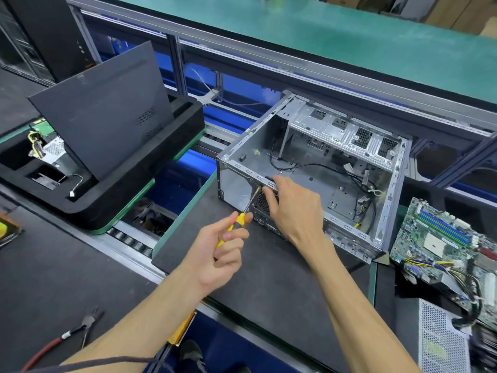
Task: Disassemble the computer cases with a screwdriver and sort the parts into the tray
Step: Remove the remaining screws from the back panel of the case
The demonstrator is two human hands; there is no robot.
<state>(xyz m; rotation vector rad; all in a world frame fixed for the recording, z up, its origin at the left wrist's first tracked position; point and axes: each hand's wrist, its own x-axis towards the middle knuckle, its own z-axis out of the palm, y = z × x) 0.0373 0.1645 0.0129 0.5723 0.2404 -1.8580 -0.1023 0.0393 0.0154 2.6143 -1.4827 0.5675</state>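
Underneath both hands lies the bench [80,265], a dark mat with a green edge. Beyond the right hand [291,208] stands the computer case [309,168], an opened grey metal shell lying on its side, with loose black cables inside and a perforated drive cage along its far wall. Far to the left of the left hand [220,251] sits the tray [113,200], black foam with cut-out compartments, and a dark side panel [107,130] leans upright in it; a small connector on a wire lies in one near compartment. To the right of the right hand, just past the case, a green motherboard [446,246] lies tilted with yellow and black wires trailing from it, and nearer than that is a perforated metal box [441,343]. The right hand rests on the near rim of the case, fingers curled over its edge and down its perforated face. The left hand grips the yellow handle of the screwdriver [243,211], fingers curled round it, and the shaft slants up to a point on the case beside the right hand's fingers. Near the left forearm, red-handled pliers [72,332] lie on the bench.
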